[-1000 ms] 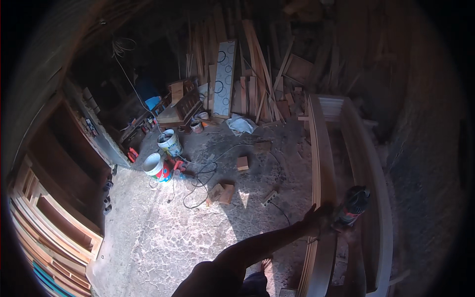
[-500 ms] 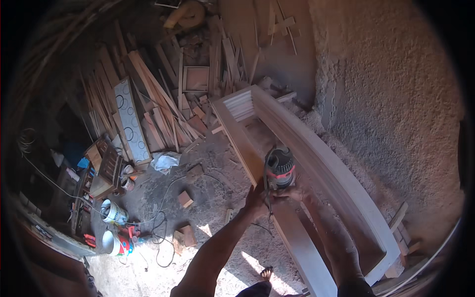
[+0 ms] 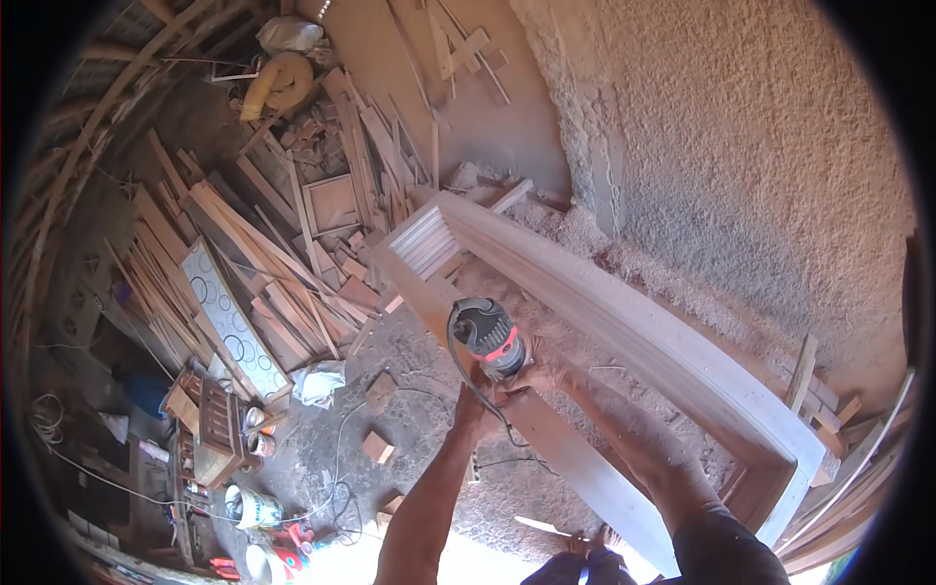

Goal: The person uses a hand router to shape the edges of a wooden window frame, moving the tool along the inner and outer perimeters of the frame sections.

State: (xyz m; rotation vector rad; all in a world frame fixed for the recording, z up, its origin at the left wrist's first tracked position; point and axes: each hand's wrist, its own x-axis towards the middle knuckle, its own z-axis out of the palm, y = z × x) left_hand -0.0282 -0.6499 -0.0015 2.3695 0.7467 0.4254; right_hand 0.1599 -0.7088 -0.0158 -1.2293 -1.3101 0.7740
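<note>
A handheld wood router (image 3: 487,336), dark with a red band, sits on the near-left long board of a big wooden frame (image 3: 585,463). My left hand (image 3: 476,408) is closed at the left side of its base. My right hand (image 3: 548,369) wraps the base from the right; some fingers of both hands are hidden behind the tool and each other. A black cord (image 3: 454,356) loops from the router's top down past my left hand. Stepped mouldings run along the inner faces of the frame.
A rough wall (image 3: 721,146) rises on the right, with shavings heaped along its foot. Wood offcuts (image 3: 263,253) pile up at the far left. Buckets (image 3: 255,509), a wooden block (image 3: 377,448) and a trailing cable lie on the floor at left. My foot (image 3: 609,538) shows beside the frame.
The view has swung to the right, so the scene sits farther left. The router seems a little closer to the frame's far end, with both hands still on it.
</note>
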